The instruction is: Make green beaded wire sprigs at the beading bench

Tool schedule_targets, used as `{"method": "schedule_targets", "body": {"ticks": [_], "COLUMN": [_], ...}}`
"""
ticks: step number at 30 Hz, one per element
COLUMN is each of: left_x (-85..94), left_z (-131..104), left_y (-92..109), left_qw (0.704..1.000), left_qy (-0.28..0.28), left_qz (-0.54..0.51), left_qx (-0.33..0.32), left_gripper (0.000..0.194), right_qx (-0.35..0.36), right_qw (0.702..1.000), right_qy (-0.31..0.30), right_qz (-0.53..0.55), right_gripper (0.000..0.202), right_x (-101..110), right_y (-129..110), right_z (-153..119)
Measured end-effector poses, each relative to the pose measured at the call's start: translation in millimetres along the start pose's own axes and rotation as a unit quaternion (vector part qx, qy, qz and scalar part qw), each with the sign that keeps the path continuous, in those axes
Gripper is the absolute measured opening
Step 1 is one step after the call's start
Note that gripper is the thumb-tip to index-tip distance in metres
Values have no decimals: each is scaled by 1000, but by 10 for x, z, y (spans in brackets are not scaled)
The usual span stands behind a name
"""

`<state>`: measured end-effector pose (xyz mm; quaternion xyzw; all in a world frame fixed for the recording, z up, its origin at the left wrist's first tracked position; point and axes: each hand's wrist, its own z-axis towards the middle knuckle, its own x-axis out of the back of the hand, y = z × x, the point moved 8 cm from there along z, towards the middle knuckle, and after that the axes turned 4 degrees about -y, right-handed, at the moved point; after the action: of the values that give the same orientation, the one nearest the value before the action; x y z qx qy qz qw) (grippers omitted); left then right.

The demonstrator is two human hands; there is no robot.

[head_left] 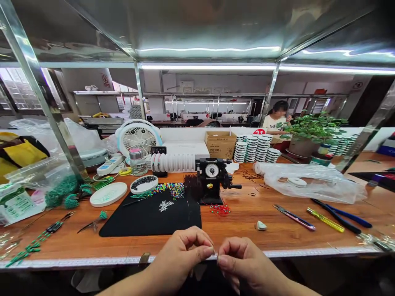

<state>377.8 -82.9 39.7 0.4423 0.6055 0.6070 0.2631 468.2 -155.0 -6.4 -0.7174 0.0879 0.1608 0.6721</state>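
Observation:
My left hand [185,255] and my right hand [247,261] are close together at the table's front edge. Thumb and forefinger are pinched on each, tips nearly touching. Whatever sits between the fingertips is too small and fine to make out. Behind my left hand lies a black mat [132,220] bearing a heap of small silvery pieces [166,206] and many coloured beads [176,190]. Beyond the hands stands a black hand-cranked winder [212,176] with a dial, with a row of white spools [177,163] on its shaft. Red threads [219,209] lie at its base.
Right: tweezers [294,218], a yellow tool [325,219], blue-handled pliers [342,216], a plastic bag [308,183]. Left: a white dish [108,195], green thread bundles [63,193]. Behind: a fan [138,139], stacked spools [251,150], a potted plant [311,129], a seated person [274,123].

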Motion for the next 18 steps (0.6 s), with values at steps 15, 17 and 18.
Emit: {"method": "schedule_targets", "body": {"ticks": [15, 17, 18], "left_x": [1160, 1178, 1194], "left_z": [1214, 1321, 1361], "left_y": [118, 83, 78], "left_qw": [864, 868, 872], "left_qy": [175, 174, 176], "left_qz": [461, 452, 441], "left_qx": [100, 114, 115], "left_gripper": [23, 23, 23], "right_qx": [135, 131, 129], "right_qw": [925, 926, 927], "right_qy": [120, 119, 119], "right_qz": [-335, -333, -330], "right_gripper": [17, 17, 16], "right_x": [-46, -47, -45], "right_y": [-307, -306, -308], "right_z": [208, 204, 204]}}
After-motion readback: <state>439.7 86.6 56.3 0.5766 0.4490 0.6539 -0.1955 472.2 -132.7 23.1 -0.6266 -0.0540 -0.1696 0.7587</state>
